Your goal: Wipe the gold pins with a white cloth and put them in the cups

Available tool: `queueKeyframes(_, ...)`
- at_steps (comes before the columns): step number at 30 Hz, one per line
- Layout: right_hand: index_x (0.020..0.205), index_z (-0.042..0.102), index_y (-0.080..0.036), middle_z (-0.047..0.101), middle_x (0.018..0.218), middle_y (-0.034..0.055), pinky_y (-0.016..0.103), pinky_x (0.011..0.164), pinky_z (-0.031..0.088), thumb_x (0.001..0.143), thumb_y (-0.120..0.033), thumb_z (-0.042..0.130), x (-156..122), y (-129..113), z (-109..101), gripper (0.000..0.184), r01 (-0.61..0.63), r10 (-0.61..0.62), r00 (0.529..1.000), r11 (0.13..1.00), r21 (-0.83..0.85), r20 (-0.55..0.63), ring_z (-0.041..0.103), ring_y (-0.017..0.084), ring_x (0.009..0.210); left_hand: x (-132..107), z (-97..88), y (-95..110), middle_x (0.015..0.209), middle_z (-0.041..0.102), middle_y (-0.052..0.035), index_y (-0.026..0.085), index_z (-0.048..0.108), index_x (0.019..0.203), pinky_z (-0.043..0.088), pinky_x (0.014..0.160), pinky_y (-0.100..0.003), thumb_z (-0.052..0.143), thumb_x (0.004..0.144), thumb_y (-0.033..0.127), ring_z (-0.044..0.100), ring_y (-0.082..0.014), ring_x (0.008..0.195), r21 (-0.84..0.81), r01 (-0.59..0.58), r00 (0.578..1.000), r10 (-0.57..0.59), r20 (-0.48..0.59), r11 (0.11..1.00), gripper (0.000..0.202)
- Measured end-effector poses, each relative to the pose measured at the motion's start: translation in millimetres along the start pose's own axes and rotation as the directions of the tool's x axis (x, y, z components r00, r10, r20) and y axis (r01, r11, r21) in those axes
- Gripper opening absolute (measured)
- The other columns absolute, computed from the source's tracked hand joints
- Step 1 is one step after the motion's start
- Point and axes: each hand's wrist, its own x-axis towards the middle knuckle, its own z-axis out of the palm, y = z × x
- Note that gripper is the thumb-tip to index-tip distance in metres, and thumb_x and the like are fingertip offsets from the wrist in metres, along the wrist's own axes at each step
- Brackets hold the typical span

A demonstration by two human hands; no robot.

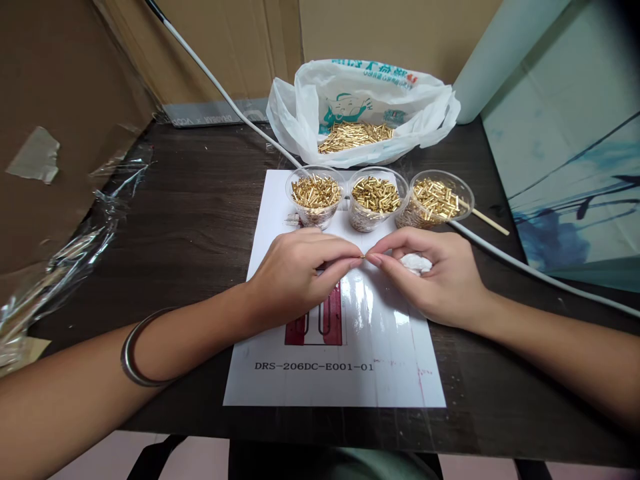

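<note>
My left hand (pixel 305 270) and my right hand (pixel 433 270) meet above a printed sheet (pixel 395 373). Between their fingertips is a tiny brass-coloured pin (pixel 363 257), largely covered by the fingers; both hands pinch it. A crumpled white tissue (pixel 417 264) is tucked in the curled fingers of my right hand. Just beyond the hands stand three clear plastic cups full of short gold-coloured pins: a left cup (pixel 316 219), a middle cup (pixel 375 221) and a right cup (pixel 417 217), which looks tilted.
Behind the cups, an open white plastic bag (pixel 425 127) holds a heap of gold-coloured pins (pixel 355 137). A white cable (pixel 545 272) crosses the dark table (pixel 200 193). A thin wooden stick (pixel 490 221) lies by the right cup. Cardboard (pixel 400 30) and clear wrap (pixel 75 247) border the table.
</note>
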Motion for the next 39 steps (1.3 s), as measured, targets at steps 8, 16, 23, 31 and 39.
queueKeyframes(8,0.078,0.065,-0.017,0.063,0.068,-0.0037,0.018,0.056,0.041,0.077,-0.021,0.060,-1.0,0.5,-0.5,0.006,0.006,-0.004,0.997,0.999,-0.035,0.081,0.055,0.005,0.058,-0.9,3.4,-4.4,0.084,0.066,-0.0014,0.017,0.068,0.089,0.045,0.071,-0.025,0.054,0.084,0.022,0.058,-0.0120,0.078,-0.024,-0.023,0.998,0.024,0.050,0.999,0.016)
queueKeyframes(16,0.094,0.059,-0.016,0.059,0.073,-0.0016,0.021,0.057,0.041,0.075,-0.024,0.061,-1.1,-0.2,0.3,0.021,0.022,-0.019,0.996,0.999,-0.031,0.090,0.051,0.007,0.058,-0.7,3.0,-3.1,0.080,0.066,0.0000,0.018,0.068,0.087,0.044,0.068,-0.024,0.053,0.084,0.022,0.057,-0.0106,0.073,-0.019,-0.042,0.998,0.043,0.042,0.999,0.015)
queueKeyframes(23,0.109,0.055,-0.016,0.061,0.086,-0.0004,0.021,0.066,0.040,0.082,-0.021,0.051,1.1,0.5,-1.0,0.028,-0.048,0.057,0.985,0.997,-0.062,0.164,0.053,0.008,0.069,-0.9,1.3,0.7,0.078,0.066,0.0009,0.017,0.068,0.082,0.044,0.068,-0.023,0.056,0.082,0.022,0.057,-0.0097,0.072,-0.032,-0.013,0.999,0.014,0.030,0.999,0.013)
queueKeyframes(31,0.107,0.057,-0.018,0.061,0.079,-0.0007,0.023,0.065,0.038,0.091,-0.028,0.037,-0.6,-3.3,1.9,0.028,-0.016,0.044,0.981,0.989,-0.148,0.190,0.053,0.009,0.067,-1.5,2.5,-0.9,0.079,0.067,0.0003,0.017,0.069,0.085,0.045,0.067,-0.022,0.056,0.081,0.020,0.059,-0.0099,0.073,-0.050,-0.039,0.999,0.040,0.012,0.998,0.014)
queueKeyframes(39,0.108,0.058,-0.018,0.064,0.097,0.0021,0.026,0.067,0.044,0.076,-0.021,0.056,1.7,-2.5,-1.5,0.032,-0.091,0.101,0.987,0.992,-0.083,0.125,0.057,0.012,0.067,-1.9,1.0,1.3,0.074,0.067,-0.0009,0.017,0.069,0.081,0.044,0.065,-0.023,0.054,0.082,0.021,0.057,-0.0105,0.069,-0.045,-0.015,1.000,0.016,0.024,0.999,0.016)
